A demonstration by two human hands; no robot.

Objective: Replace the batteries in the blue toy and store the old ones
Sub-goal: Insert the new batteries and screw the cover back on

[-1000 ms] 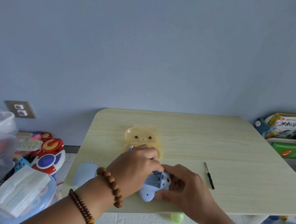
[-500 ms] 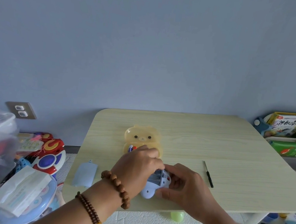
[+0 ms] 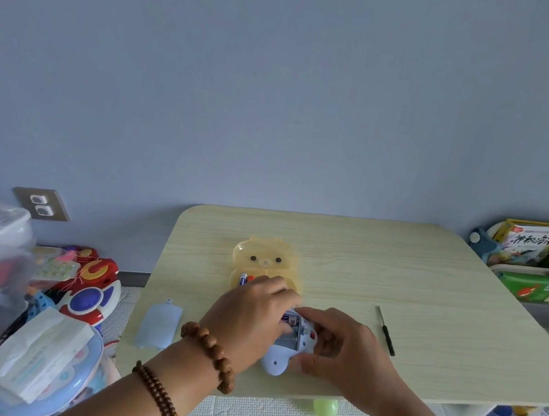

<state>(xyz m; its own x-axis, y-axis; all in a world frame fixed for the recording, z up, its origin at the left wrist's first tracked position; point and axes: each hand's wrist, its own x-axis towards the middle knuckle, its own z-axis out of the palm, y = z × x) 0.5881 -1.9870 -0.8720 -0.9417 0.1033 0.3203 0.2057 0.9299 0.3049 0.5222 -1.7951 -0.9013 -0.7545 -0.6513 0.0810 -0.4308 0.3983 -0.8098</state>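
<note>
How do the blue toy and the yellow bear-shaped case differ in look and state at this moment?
The blue toy is pale blue and opaque; the yellow bear-shaped case is see-through yellow with a bear face. The toy is gripped by the left hand and right hand; the case lies untouched behind them. The toy sits near the table's front edge, the case nearer the middle. Both are open and show batteries.

One head-worn wide-angle view looks forward and slightly down from the near edge of the table [image 3: 394,273]. The wall [image 3: 277,90] fills the upper half; both hands sit close, low in frame. Floor clutter shows at either side.
</note>
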